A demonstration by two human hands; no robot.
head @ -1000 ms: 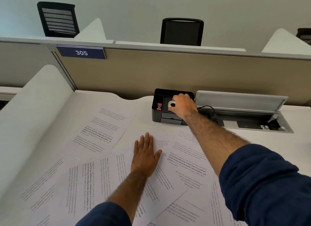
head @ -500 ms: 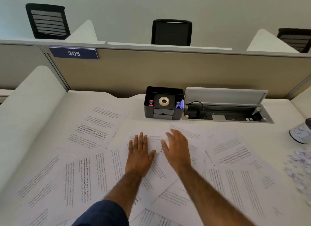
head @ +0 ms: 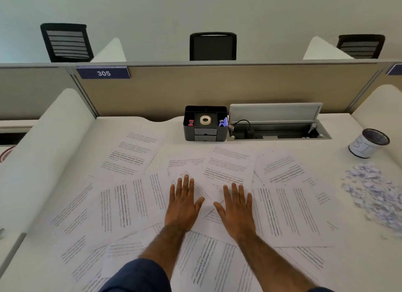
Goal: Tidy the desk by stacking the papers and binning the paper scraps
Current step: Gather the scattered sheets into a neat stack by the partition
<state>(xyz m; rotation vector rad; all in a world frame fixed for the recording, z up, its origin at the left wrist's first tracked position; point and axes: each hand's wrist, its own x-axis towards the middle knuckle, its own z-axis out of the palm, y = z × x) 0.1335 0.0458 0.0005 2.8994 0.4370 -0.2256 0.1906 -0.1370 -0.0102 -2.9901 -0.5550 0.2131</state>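
Two hands lay flat, side by side, in front of the black organizer: the left hand and the right hand, palms down, fingers straight and slightly spread, pressing on loose papers and gripping nothing. The papers overlapped across the table. Paper scraps lay heaped well to the organizer's right, near a cup.

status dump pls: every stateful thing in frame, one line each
left hand: flat, fingers straight, resting on papers
right hand: flat, fingers straight, resting on papers
papers: scattered, overlapping, not stacked
scraps: loose pile, not binned
bin: upright, contents not visible
cable hatch: lid raised
organizer: drawers closed
tape: lying flat in organizer's middle compartment
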